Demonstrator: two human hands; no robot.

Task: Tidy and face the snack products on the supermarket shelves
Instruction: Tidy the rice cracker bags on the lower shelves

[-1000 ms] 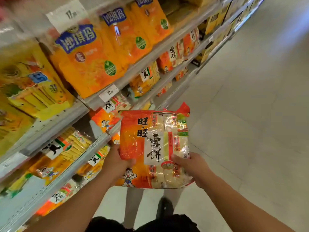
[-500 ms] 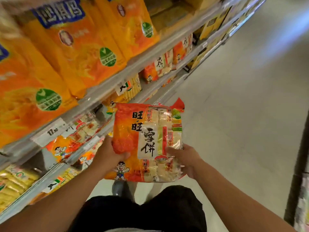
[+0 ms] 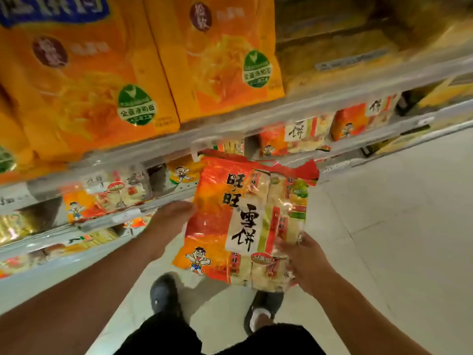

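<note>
An orange and clear rice cracker bag [image 3: 245, 221] with a cartoon boy is held upright in front of the shelves. My left hand [image 3: 170, 221] grips its left edge, fingers hidden behind the bag. My right hand [image 3: 304, 262] holds the lower right corner, thumb on the front. Matching rice cracker bags [image 3: 294, 137] stand on the middle shelf [image 3: 179, 193] just behind and beside it.
Large orange noodle bags [image 3: 89, 80] fill the upper shelf. More cracker packs [image 3: 102, 198] sit to the left, yellow packs [image 3: 15, 224] lower left. The pale tiled aisle floor [image 3: 396, 226] stretches right. My black shoes [image 3: 163, 295] stand below.
I have turned toward the shelves, and they look much nearer. The bag has moved closer to the middle shelf, tilted slightly; both hands keep their hold.
</note>
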